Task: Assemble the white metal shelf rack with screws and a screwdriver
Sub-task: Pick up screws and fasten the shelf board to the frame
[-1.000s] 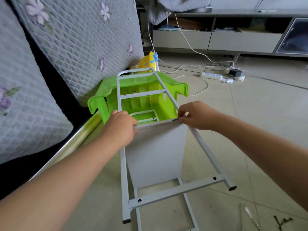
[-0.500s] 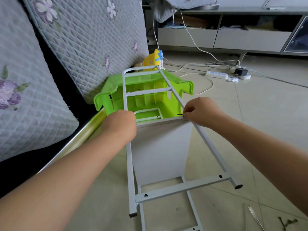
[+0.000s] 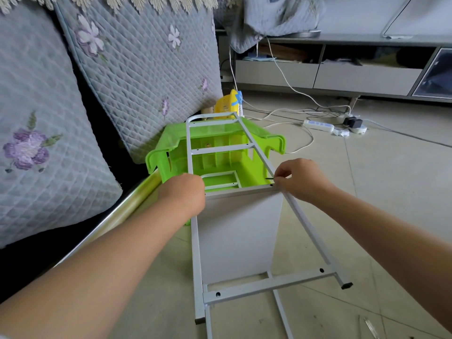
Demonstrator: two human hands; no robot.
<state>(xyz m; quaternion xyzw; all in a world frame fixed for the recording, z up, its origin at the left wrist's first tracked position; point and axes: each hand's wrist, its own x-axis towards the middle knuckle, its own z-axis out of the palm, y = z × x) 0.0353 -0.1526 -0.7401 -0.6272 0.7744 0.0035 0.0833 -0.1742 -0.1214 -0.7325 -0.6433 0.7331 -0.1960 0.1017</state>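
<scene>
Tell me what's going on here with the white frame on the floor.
A person is putting together a white metal shelf rack lying on the floor tiles, its far end resting on a green plastic stool. The left hand grips the frame's left rail beside a white shelf panel. The right hand pinches a small dark screw at the panel's right corner, near a hole in the rail.

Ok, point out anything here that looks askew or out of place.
The white rack frame lies tilted, its far end propped on an overturned green plastic stool. The shelf panel hangs unfastened at the right corner.
</scene>
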